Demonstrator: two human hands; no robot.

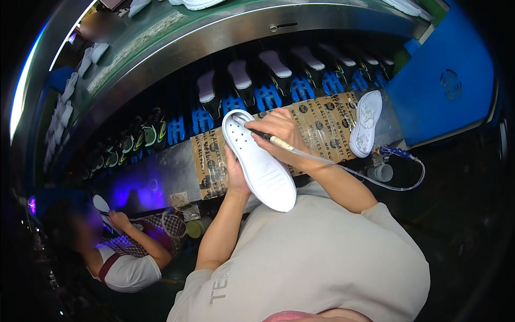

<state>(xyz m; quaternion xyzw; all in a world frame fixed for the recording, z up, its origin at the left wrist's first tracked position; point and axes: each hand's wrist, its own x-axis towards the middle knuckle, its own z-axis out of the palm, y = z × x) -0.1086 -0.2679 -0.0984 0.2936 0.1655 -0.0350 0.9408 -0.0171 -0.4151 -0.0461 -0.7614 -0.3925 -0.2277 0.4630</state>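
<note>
A white shoe sole (261, 170) lies slanted in front of my chest, inner face up, with small holes near its far end. My left hand (236, 174) is closed on its left edge, the thumb along the side. My right hand (279, 133) grips a glue brush (263, 134) with a dark handle, its rear part wrapped in pale tape. A clear hose (343, 167) runs from the handle's rear to the right. The brush tip reaches the inside of the sole's far end, close to the raised rim; whether it touches is too small to tell.
Another white sole (366, 124) with white bits in it lies on the cardboard-covered ledge (327, 126) at right. Behind stand blue holders (267, 97) with upturned shoes (275, 64). A blue machine housing (456, 80) bounds the right. At left, a co-worker (131, 263) holds a sole.
</note>
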